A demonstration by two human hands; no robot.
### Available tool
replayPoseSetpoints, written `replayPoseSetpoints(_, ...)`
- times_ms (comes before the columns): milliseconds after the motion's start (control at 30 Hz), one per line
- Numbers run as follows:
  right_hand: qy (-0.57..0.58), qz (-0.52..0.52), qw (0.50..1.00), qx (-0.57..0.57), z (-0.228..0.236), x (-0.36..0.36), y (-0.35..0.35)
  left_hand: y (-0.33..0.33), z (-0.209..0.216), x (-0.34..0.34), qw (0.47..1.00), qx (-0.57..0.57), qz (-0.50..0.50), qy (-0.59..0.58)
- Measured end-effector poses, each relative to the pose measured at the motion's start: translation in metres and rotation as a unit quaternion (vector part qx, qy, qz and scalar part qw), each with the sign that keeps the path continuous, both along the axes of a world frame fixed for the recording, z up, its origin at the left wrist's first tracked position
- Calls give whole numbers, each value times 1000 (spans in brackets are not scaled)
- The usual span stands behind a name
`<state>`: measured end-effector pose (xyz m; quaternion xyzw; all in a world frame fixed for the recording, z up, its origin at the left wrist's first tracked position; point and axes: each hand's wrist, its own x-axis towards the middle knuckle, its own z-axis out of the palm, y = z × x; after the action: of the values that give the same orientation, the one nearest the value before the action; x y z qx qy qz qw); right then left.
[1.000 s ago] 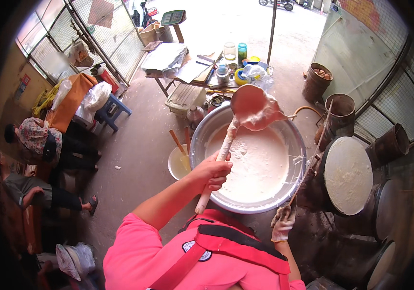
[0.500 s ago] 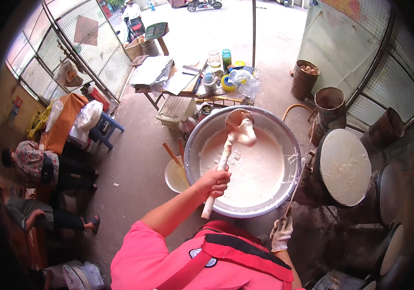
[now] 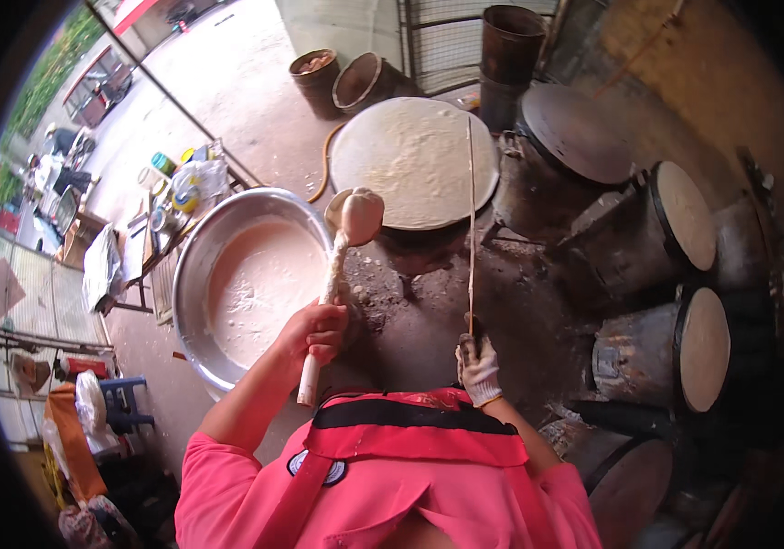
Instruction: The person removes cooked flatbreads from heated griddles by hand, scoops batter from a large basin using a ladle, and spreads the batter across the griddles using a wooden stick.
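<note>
My bare left hand is closed round the pale handle of a long ladle. Its scoop, heaped with thick, pale batter, is held up between the basin and the round griddle. To the left stands a wide metal basin of creamy batter. My right hand, in a whitish glove with dirty fingers, grips a long thin stick. From that hand the stick reaches forward across the right edge of the griddle. A pale, uneven layer covers the griddle's top.
Several more round griddles on drum stoves curve round the right side, among them a dark one and a pale-topped one. Metal buckets and an orange hose lie beyond. A cluttered table stands left of the basin.
My body and view have turned right, so the griddle is now ahead and the basin to my left. The loaded ladle has moved from over the basin toward the griddle.
</note>
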<state>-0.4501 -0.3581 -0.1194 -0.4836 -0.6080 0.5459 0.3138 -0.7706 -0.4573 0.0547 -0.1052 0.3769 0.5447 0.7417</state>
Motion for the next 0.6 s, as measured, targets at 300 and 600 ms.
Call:
replayPoseSetpoints(300, 53, -243, 967, -55, 6, 336, 64, 227, -59, 296, 924, -4, -307, -229)
replayPoseSetpoints(600, -101, -610, 786, 21, 18, 495, -36, 361, -36, 627, 707, 22, -693, -141)
